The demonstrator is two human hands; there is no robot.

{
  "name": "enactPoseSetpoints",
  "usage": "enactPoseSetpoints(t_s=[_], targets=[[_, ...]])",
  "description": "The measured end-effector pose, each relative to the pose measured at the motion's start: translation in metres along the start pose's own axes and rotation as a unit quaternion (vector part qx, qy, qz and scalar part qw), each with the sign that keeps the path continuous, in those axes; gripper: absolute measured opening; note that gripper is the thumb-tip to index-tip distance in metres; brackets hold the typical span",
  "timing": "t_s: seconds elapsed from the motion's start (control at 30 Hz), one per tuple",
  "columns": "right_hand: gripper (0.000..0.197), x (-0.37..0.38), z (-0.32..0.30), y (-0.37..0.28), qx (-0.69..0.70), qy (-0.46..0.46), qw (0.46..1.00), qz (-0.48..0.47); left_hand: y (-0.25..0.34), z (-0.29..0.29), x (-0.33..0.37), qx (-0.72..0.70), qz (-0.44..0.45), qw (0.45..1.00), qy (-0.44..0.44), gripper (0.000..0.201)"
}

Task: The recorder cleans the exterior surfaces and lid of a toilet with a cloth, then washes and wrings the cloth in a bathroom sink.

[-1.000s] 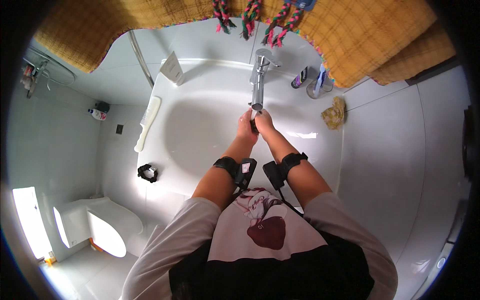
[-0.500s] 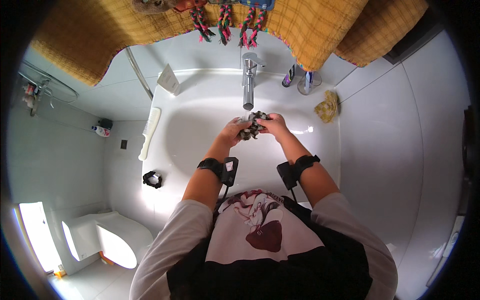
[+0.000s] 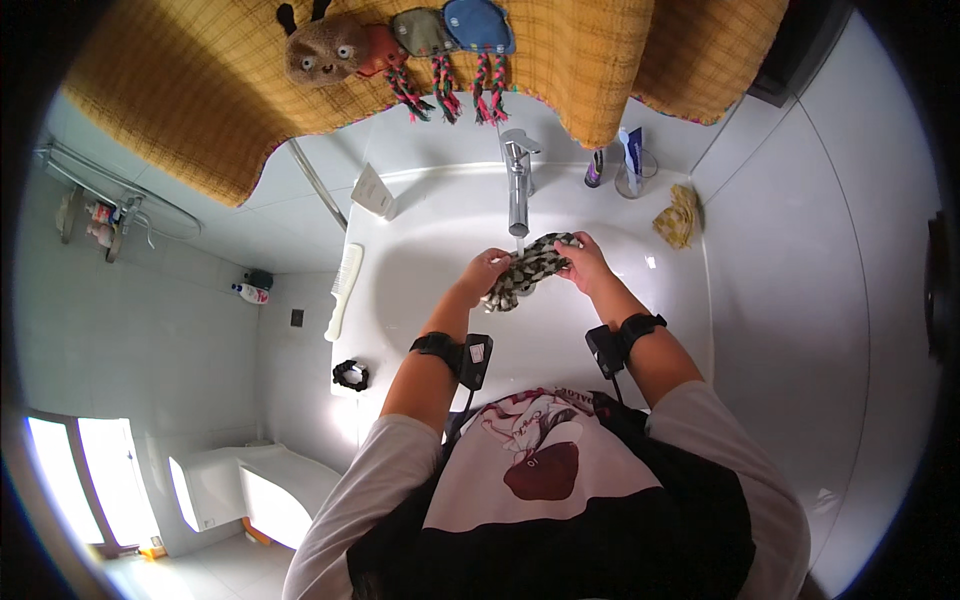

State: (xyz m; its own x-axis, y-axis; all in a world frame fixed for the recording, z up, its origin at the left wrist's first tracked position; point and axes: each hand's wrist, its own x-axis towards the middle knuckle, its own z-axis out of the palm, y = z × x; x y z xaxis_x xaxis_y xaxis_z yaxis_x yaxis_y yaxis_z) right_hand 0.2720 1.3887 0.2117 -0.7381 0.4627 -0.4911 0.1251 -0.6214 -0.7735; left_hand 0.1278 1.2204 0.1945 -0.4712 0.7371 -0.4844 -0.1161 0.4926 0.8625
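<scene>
A dark-and-white patterned cloth (image 3: 533, 268), gathered and elongated, is stretched between my hands over the white washbasin (image 3: 430, 240). The left end is pinched by my left hand (image 3: 485, 274), with that end hanging loose below the fingers. My right hand (image 3: 583, 264) grips the upper right end between thumb and fingers. Directly above the cloth stands the chrome faucet (image 3: 518, 185); a stream of water seems to fall from its spout onto the cloth. Part of the drain (image 3: 526, 290) shows just under the fabric.
A white comb (image 3: 345, 290), a white tube (image 3: 373, 192) and a black hair tie (image 3: 350, 375) lie along the left rim. On the right are a dark tube (image 3: 595, 168), a glass with a toothbrush (image 3: 630, 165) and a yellow cloth (image 3: 678, 216). A yellow towel (image 3: 220, 110) hangs above.
The cloth was bunched between my hands; now it is drawn out longer, with my hands farther apart. The whole view has shifted, showing more of the towel with its stuffed caterpillar.
</scene>
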Motion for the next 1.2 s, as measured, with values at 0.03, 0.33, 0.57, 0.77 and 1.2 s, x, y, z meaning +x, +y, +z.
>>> enactPoseSetpoints(t_s=[0.03,0.33,0.57,0.77,1.2], targets=[[0.034,-0.001,-0.005,0.000,0.006,0.019,1.000,-0.006,0.006,0.006,-0.001,-0.055,0.017,0.998,-0.002,0.027],[0.035,-0.004,-0.010,0.026,-0.132,-0.095,0.981,-0.104,0.018,0.030,0.013,-0.389,-0.045,0.920,-0.004,0.018],[0.047,-0.002,0.024,0.031,0.034,-0.122,0.992,0.004,0.019,0.025,0.010,-0.511,-0.012,0.860,-0.001,0.023],[0.038,0.026,0.043,0.054,-0.157,0.000,0.985,-0.075,0.001,0.009,0.009,-0.300,0.029,0.953,0.014,0.041],[0.052,0.038,0.006,-0.062,-0.361,0.028,0.908,-0.210,-0.007,0.050,0.019,-0.506,-0.047,0.855,-0.105,0.031]])
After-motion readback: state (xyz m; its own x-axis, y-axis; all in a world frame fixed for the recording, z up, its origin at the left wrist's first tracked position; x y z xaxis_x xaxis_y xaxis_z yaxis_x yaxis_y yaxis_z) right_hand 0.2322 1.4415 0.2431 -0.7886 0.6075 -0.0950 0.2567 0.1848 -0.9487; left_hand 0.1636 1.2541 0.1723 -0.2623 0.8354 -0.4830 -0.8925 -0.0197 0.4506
